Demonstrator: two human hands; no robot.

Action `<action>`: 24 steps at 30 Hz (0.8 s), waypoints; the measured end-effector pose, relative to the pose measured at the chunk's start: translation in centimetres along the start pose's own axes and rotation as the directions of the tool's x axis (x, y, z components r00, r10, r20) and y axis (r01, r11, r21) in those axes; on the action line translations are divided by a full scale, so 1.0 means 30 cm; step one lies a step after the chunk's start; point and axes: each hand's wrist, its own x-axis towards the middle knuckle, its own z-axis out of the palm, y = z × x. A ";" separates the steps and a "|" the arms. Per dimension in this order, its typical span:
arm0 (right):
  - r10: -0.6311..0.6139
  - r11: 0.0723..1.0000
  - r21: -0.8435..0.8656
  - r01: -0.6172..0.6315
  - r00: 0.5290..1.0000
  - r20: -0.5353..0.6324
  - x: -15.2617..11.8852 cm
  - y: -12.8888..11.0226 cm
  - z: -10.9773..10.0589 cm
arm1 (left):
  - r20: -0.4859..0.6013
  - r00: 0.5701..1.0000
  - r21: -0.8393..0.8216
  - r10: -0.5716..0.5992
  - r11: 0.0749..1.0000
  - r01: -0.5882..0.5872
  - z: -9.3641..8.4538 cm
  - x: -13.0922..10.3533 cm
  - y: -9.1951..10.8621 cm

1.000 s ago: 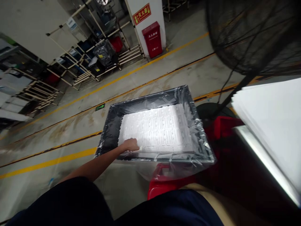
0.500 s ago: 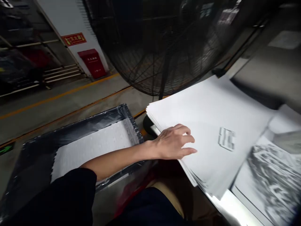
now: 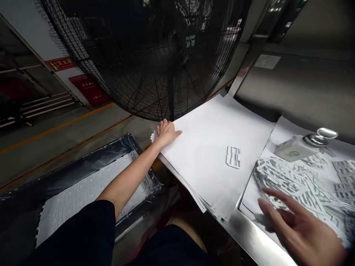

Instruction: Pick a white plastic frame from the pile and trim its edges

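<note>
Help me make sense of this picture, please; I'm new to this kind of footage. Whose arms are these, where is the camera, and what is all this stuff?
The camera sits on a person's head and looks down, so both arms are the wearer's own. The left hand rests on the far corner of a stack of white paper sheets, fingers on its edge. A small white plastic part lies on top of the stack. The right hand is open, holds nothing, and hovers over a pile of similar white parts on a steel table. A small bottle with a metal cap stands behind the pile. Lower left is a dark bin lined with clear plastic, with a white tray inside. A big black fan stands behind.
</note>
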 end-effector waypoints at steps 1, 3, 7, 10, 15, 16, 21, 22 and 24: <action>0.040 0.999 -0.010 -0.040 0.999 0.009 0.032 -0.038 -0.023 | -0.012 1.000 -0.021 -0.001 1.000 0.001 -0.001 -0.006 0.007; 0.011 0.998 -0.062 -0.007 0.997 0.070 0.115 -0.102 -0.060 | -0.039 0.999 -0.073 -0.011 0.997 0.008 -0.008 -0.012 0.015; -0.037 0.990 -0.131 0.058 0.987 0.157 0.315 -0.176 -0.082 | -0.035 0.994 -0.230 -0.102 0.969 0.092 -0.052 0.007 -0.032; 0.001 0.978 -0.203 0.048 0.971 0.238 0.436 -0.195 -0.062 | 0.046 0.985 -0.401 -0.169 0.899 0.173 -0.107 0.017 -0.119; 0.050 0.969 -0.246 0.028 0.952 0.302 0.500 -0.200 -0.024 | 0.200 0.979 -0.723 -0.035 0.669 0.172 -0.118 -0.082 -0.197; 0.048 0.971 -0.239 0.029 0.950 0.309 0.496 -0.199 -0.021 | 0.199 0.980 -0.760 -0.017 0.629 0.165 -0.098 -0.112 -0.190; 0.028 0.978 -0.207 0.038 0.951 0.308 0.460 -0.183 -0.022 | 0.022 0.993 -0.839 -0.120 0.538 0.084 -0.002 -0.184 -0.138; 0.023 0.979 -0.200 0.040 0.953 0.303 0.454 -0.180 -0.027 | -0.039 0.986 -0.839 -0.163 0.542 0.057 -0.001 -0.183 -0.137; 0.010 0.982 -0.185 0.045 0.958 0.286 0.444 -0.176 -0.041 | -0.162 0.957 -0.824 -0.241 0.567 0.003 -0.025 -0.179 -0.144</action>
